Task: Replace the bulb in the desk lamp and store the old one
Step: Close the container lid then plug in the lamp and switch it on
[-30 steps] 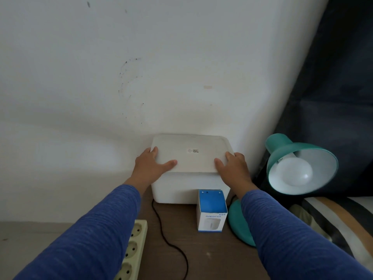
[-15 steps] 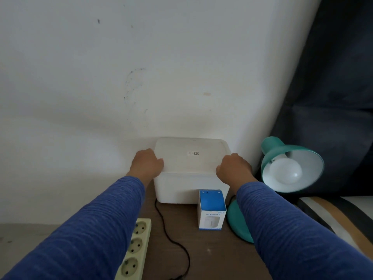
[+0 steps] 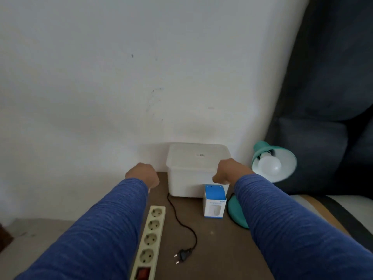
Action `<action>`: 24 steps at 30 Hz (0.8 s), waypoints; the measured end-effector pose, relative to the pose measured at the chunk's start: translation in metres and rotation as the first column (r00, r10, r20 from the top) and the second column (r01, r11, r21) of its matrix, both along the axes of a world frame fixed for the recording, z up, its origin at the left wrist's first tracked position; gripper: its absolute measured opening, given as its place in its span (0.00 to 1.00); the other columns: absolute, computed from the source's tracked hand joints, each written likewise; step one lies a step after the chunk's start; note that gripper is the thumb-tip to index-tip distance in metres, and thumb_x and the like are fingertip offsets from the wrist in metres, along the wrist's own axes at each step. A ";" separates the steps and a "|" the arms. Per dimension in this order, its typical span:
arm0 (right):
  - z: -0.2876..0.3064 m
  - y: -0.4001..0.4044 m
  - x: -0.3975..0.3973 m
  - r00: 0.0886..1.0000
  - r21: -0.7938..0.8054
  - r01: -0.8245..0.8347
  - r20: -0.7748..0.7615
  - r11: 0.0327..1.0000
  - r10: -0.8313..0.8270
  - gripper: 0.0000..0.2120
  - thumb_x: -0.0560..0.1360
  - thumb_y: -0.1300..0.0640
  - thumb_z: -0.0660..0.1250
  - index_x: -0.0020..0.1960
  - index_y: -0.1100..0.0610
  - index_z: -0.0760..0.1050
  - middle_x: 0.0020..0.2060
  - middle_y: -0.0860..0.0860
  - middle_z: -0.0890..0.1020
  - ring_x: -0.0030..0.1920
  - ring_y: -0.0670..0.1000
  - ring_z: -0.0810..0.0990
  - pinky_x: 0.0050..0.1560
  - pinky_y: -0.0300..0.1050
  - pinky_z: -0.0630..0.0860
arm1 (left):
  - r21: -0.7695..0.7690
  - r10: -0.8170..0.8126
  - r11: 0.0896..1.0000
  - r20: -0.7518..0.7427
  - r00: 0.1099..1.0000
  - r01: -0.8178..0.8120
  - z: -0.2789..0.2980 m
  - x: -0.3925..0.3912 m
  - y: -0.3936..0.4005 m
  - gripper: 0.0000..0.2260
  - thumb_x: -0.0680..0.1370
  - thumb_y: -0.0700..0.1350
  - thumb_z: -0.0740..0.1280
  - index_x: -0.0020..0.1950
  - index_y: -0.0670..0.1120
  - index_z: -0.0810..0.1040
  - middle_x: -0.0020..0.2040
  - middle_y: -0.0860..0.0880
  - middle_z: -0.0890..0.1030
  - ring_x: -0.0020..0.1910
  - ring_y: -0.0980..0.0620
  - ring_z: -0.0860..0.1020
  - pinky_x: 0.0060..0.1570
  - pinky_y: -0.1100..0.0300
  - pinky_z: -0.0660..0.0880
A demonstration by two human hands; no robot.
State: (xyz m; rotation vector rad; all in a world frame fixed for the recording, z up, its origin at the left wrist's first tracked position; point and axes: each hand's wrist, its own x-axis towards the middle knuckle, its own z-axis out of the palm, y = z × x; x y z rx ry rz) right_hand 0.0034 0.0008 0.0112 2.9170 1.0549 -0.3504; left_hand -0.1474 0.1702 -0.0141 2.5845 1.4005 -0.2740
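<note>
Both hands have come off the white storage box (image 3: 196, 170) w/ its lid on. A sec ago they were pressed flat on that lid, then curled over its side edges; now the left hand (image 3: 143, 175) is clear of the box, hovering over the desk (image 3: 212, 239) just beside the box's left wall, fingers curled under, holding nothing as far as I can see. The right hand (image 3: 229, 171) is at the box's right front corner, also loosely curled; can't tell if it touches the rim or sits just in front of it.

So the lid looks pressed shut and the box is being let go, which reads as the storing step finishing (can't see inside, so whether the old bulb is in there is a guess).

The teal desk lamp (image 3: 274, 160) stands right of the box, shade facing us, w/ a white bulb (image 3: 269, 165) screwed in. The blue-and-white bulb carton (image 3: 214, 201) stands upright in front of the box, btwn it and the lamp base. The lamp's plug (image 3: 182, 255) lies loose on the desk, unplugged, near the power strip (image 3: 150, 239) but not in it.

Prob. what's left: plug in and test. Not much else, I'd say.
</note>
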 end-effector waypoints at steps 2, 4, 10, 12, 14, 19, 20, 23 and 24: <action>-0.001 -0.007 -0.016 1.000 -0.009 -0.012 -0.020 1.000 0.012 0.16 0.75 0.53 0.62 0.59 0.61 0.73 0.57 0.55 0.78 0.44 0.52 0.73 0.44 0.42 0.71 | 0.009 0.012 1.000 -0.012 1.000 -0.012 0.004 -0.016 -0.010 0.18 0.77 0.47 0.60 0.64 0.40 0.72 0.63 0.44 0.75 0.59 0.47 0.76 0.46 0.61 0.71; -0.004 -0.014 -0.032 0.999 -0.016 -0.021 -0.044 1.000 0.021 0.15 0.75 0.53 0.62 0.58 0.61 0.73 0.57 0.56 0.78 0.44 0.53 0.73 0.43 0.43 0.70 | 0.021 0.018 1.000 -0.009 1.000 -0.018 0.005 -0.030 -0.017 0.18 0.77 0.47 0.61 0.63 0.40 0.72 0.63 0.44 0.75 0.59 0.47 0.76 0.46 0.61 0.70; -0.029 -0.026 -0.078 0.993 -0.024 -0.025 -0.113 0.999 0.022 0.20 0.76 0.53 0.62 0.64 0.61 0.69 0.62 0.56 0.74 0.59 0.56 0.76 0.47 0.43 0.70 | 0.028 0.038 0.999 -0.019 0.999 -0.037 -0.007 -0.068 -0.036 0.19 0.78 0.49 0.61 0.65 0.40 0.71 0.64 0.43 0.73 0.61 0.46 0.75 0.54 0.58 0.73; -0.046 -0.024 -0.089 0.989 -0.032 -0.038 -0.145 0.999 0.033 0.20 0.76 0.53 0.61 0.64 0.62 0.70 0.63 0.56 0.74 0.61 0.56 0.75 0.51 0.44 0.71 | 0.015 0.032 0.999 -0.018 0.999 -0.031 -0.019 -0.080 -0.041 0.19 0.77 0.48 0.61 0.64 0.40 0.72 0.64 0.43 0.74 0.60 0.45 0.75 0.54 0.58 0.73; -0.064 -0.022 -0.101 0.986 -0.032 -0.058 -0.159 0.998 0.053 0.19 0.77 0.54 0.61 0.64 0.63 0.71 0.63 0.58 0.75 0.61 0.57 0.75 0.55 0.45 0.73 | 0.001 0.029 1.000 -0.013 0.999 -0.029 -0.034 -0.090 -0.045 0.18 0.77 0.47 0.60 0.63 0.39 0.73 0.63 0.43 0.75 0.59 0.45 0.76 0.52 0.58 0.73; -0.111 -0.024 -0.124 0.981 0.007 -0.057 -0.188 0.998 0.057 0.17 0.74 0.55 0.64 0.60 0.62 0.74 0.59 0.59 0.78 0.58 0.59 0.78 0.50 0.47 0.74 | -0.114 0.006 0.993 0.041 0.999 -0.002 -0.075 -0.107 -0.054 0.19 0.78 0.51 0.60 0.61 0.38 0.74 0.61 0.42 0.77 0.58 0.44 0.77 0.45 0.60 0.68; -0.119 -0.025 -0.127 0.979 0.027 -0.054 -0.193 0.998 0.059 0.16 0.74 0.56 0.64 0.58 0.62 0.75 0.57 0.59 0.79 0.57 0.59 0.78 0.49 0.48 0.74 | -0.139 -0.002 0.990 0.065 0.998 0.011 -0.083 -0.109 -0.054 0.21 0.78 0.54 0.60 0.60 0.38 0.75 0.61 0.41 0.77 0.57 0.44 0.77 0.45 0.60 0.68; -0.141 -0.026 -0.130 0.975 0.093 -0.084 -0.197 0.992 0.101 0.14 0.73 0.55 0.65 0.56 0.60 0.76 0.54 0.58 0.80 0.55 0.60 0.79 0.53 0.50 0.75 | -0.172 -0.003 0.985 0.156 0.988 0.030 -0.107 -0.111 -0.056 0.23 0.77 0.58 0.60 0.60 0.40 0.76 0.60 0.42 0.79 0.57 0.45 0.77 0.50 0.58 0.71; -0.149 -0.025 -0.128 0.973 0.093 -0.109 -0.191 0.990 0.126 0.14 0.72 0.54 0.66 0.55 0.59 0.77 0.53 0.57 0.81 0.53 0.59 0.79 0.53 0.50 0.76 | -0.178 0.014 0.984 0.189 0.982 0.020 -0.113 -0.112 -0.058 0.23 0.77 0.58 0.61 0.60 0.40 0.76 0.60 0.43 0.79 0.58 0.44 0.77 0.52 0.57 0.72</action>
